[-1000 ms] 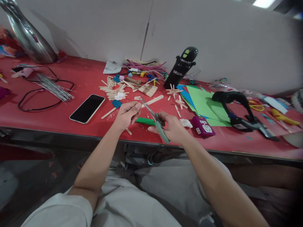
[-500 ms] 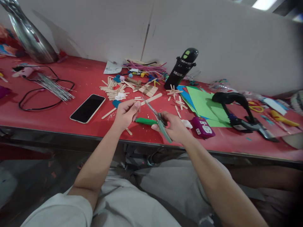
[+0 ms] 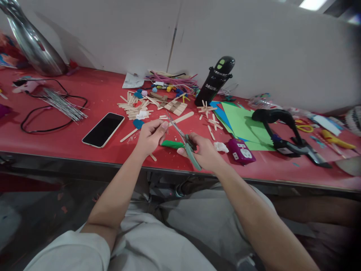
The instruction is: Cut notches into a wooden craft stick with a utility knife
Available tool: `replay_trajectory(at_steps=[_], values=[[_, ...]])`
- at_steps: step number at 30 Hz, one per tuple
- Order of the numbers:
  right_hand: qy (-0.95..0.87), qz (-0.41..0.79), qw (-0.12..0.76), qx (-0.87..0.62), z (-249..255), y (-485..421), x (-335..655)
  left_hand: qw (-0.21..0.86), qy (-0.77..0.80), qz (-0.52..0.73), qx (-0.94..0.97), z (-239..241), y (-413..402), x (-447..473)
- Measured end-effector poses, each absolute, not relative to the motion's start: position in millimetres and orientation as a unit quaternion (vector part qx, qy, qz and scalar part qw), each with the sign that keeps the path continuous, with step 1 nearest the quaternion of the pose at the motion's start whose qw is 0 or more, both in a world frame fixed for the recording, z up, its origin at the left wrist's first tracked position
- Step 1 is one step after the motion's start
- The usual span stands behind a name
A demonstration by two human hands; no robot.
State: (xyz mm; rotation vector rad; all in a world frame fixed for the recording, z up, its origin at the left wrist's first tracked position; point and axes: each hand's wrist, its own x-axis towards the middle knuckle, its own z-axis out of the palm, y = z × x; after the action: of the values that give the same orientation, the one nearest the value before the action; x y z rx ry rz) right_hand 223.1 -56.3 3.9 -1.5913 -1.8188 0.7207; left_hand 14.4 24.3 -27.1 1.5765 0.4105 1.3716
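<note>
My right hand grips green-handled scissors, blades pointing up and left toward my left hand. My left hand is pinched closed on a small piece at the blade tips, too small to name. Both hands hover over the front edge of the red table. A green serrated strip lies on the table between the hands. A long wooden craft stick lies just beyond the blades.
A black phone lies left of my hands. A pile of wooden sticks, a black bottle, green paper sheets, a purple gadget, a black glue gun and a black cable crowd the table.
Hands and scissors stay almost in place; the scissors shifted slightly right, then back.
</note>
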Motion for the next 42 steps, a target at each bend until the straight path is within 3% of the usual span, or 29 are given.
replay_trajectory(at_steps=[42], values=[[-0.697,0.287,0.326,-0.57,-3,-53,220,0.496,0.164,0.546,0.655,-25,22,10]])
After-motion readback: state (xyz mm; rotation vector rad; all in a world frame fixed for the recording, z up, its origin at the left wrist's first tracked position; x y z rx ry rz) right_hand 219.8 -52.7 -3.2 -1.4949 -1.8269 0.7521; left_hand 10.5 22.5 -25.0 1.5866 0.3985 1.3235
